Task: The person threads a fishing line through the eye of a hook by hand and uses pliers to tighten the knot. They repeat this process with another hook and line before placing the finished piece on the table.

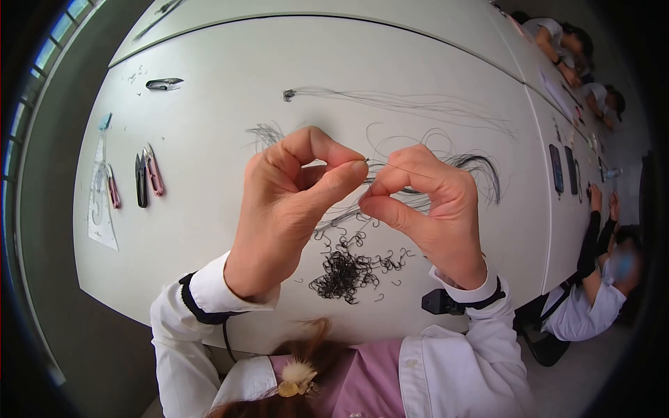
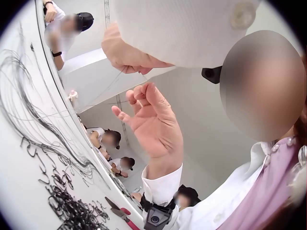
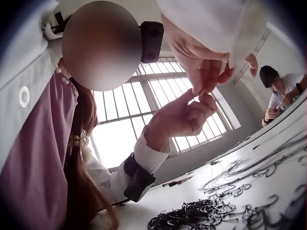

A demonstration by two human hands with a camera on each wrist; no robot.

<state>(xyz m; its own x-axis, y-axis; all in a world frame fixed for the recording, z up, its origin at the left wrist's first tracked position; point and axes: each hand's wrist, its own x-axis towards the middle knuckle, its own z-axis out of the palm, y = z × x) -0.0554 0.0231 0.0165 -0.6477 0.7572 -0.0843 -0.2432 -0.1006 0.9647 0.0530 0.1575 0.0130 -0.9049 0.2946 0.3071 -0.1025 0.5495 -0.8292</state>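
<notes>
Daylight is streaming through a barred window beyond the left edge of a white table, burning to blank white in the right-wrist view and leaving the left hand in shade. Seen from the head, the table is reflecting soft, bright light, its thin line strands fading toward the right edge. Distortion is bowing the table's edges, blackness is closing in on each view's corners, and blur patches are masking faces.

From where I stand, I cannot read any text, label, brand, number or sign here.
</notes>
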